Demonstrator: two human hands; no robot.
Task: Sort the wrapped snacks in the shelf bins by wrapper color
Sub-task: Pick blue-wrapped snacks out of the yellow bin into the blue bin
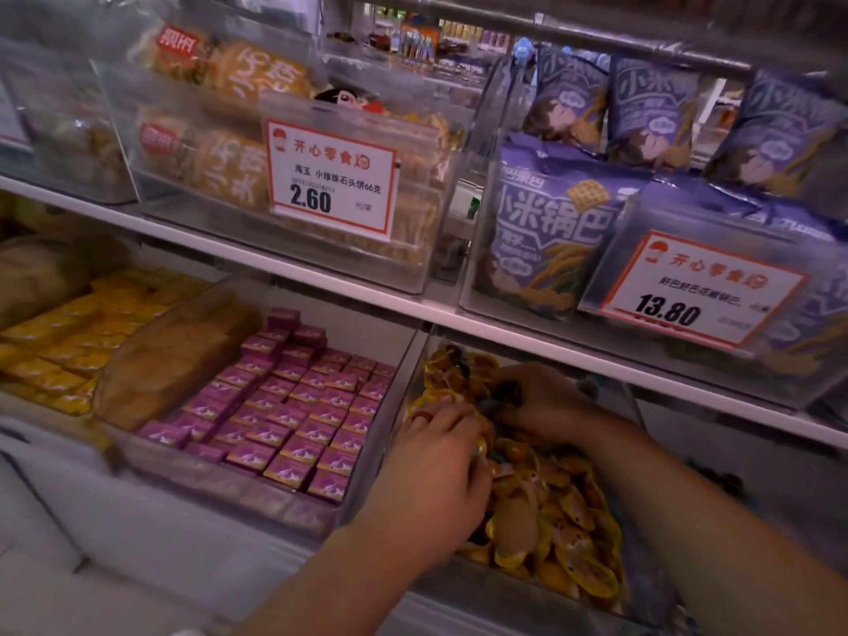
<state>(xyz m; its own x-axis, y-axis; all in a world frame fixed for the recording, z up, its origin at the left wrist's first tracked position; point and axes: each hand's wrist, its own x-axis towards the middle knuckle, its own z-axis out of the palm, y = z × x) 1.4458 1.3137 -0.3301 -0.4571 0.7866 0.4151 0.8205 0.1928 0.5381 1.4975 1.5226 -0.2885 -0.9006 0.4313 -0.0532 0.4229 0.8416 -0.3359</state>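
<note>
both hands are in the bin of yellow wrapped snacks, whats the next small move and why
Probably lift the right hand out with the dark-wrapped pieces it seems to pinch. They sit among yellow-wrapped snacks filling that clear bin, so they look like the odd color. The left hand rests on the yellow pile and could stay there. Where the dark ones belong is not visible.

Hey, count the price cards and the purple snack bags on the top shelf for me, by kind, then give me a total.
Price cards: 2, one reading 2.60 and one reading 13.80.
Purple snack bags in plain view: 4; more sit partly hidden behind the right card.
Total: 6
</note>
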